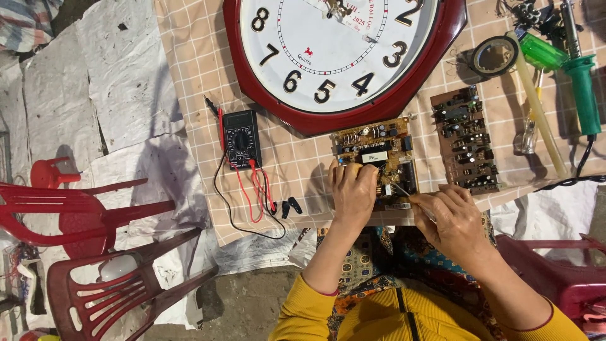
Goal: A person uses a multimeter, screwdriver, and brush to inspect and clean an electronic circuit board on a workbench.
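Observation:
A brown circuit board (377,146) crowded with small parts lies at the near edge of the checked cloth (196,69). My left hand (352,191) rests on the board's lower left part, fingers curled, pressing it down. My right hand (456,218) sits just right of the board and pinches a thin metal tool (404,191) whose tip reaches the board's lower middle. Yellow sleeves cover both forearms.
A large red wall clock (344,57) lies face up behind the board. A second circuit board (464,140) lies to the right, a black multimeter (242,139) with red and black leads to the left. A tape roll (493,55), a green-handled soldering iron (584,88) and red plastic chairs (82,215) surround the cloth.

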